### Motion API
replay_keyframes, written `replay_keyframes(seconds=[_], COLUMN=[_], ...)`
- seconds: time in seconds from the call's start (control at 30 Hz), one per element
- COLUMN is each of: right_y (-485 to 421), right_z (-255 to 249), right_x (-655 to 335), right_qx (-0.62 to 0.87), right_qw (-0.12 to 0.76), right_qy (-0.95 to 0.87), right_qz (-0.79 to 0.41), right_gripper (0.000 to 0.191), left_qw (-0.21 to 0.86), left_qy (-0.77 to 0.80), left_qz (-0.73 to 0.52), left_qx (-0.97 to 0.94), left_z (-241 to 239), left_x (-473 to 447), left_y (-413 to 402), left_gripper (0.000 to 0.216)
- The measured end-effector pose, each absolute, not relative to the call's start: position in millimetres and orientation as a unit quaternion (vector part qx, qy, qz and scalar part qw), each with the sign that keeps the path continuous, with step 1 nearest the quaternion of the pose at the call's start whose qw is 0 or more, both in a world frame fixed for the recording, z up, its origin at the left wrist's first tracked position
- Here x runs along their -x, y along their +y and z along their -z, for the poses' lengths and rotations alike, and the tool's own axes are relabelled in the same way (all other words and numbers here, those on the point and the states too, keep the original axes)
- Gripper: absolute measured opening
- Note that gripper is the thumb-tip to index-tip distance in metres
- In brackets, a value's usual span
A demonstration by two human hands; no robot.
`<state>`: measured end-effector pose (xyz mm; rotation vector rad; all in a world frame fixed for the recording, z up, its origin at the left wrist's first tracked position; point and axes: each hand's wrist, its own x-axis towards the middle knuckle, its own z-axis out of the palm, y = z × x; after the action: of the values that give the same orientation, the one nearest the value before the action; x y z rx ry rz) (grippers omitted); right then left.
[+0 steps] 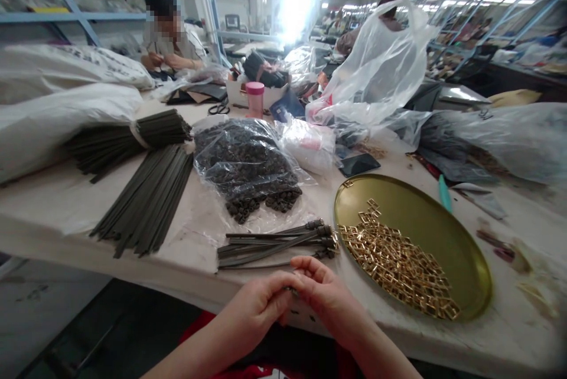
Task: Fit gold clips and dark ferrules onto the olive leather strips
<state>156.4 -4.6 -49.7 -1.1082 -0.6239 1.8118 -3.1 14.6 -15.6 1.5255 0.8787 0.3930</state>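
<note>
My left hand (259, 305) and my right hand (325, 293) meet at the table's near edge, fingers pinched together on a small dark piece (292, 290) that I cannot make out. Just beyond them lies a short bundle of dark straps (270, 243) with loops at their right ends. To the right stands a round gold tray (425, 219) holding several small gold square buckles (398, 264). An open clear bag of small dark rings (248, 166) lies behind the straps.
Long dark strips (146, 202) and a tied bundle (128, 140) lie at left by white sacks (53, 119). A black phone (359, 163), clear plastic bags (381, 66), a pink cup (255, 98) and scissors (218, 108) sit farther back. Another person (170, 42) works at the far left.
</note>
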Motion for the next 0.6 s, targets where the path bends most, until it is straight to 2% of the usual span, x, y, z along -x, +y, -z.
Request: replay_keyframes(seconds=[0.1, 0.17, 0.23, 0.3, 0.4, 0.6], right_y=[28, 58, 89, 114, 136, 134], right_z=[45, 43, 44, 49, 59, 59], right_x=[-170, -179, -183, -180, -170, -178], right_qx=[0.505, 0.565, 0.619, 0.639, 0.643, 0.646], right_qw=[0.419, 0.403, 0.331, 0.223, 0.154, 0.162], right_qy=[-0.409, -0.536, -0.641, -0.713, -0.738, -0.736], right_qz=[-0.634, -0.481, -0.310, -0.184, -0.136, -0.122], right_gripper=[0.025, 0.020, 0.015, 0.016, 0.018, 0.017], left_qw=[0.637, 0.649, 0.657, 0.660, 0.660, 0.634], left_qy=[0.416, 0.434, 0.445, 0.449, 0.454, 0.483], left_qz=[-0.186, -0.189, -0.197, -0.204, -0.202, -0.210], left_qx=[-0.622, -0.595, -0.576, -0.566, -0.564, -0.566], left_z=[20, 20, 20, 20, 22, 24], left_x=[3, 3, 2, 2, 3, 9], left_y=[26, 33, 40, 45, 50, 54], left_gripper=[0.024, 0.025, 0.026, 0.027, 0.026, 0.024])
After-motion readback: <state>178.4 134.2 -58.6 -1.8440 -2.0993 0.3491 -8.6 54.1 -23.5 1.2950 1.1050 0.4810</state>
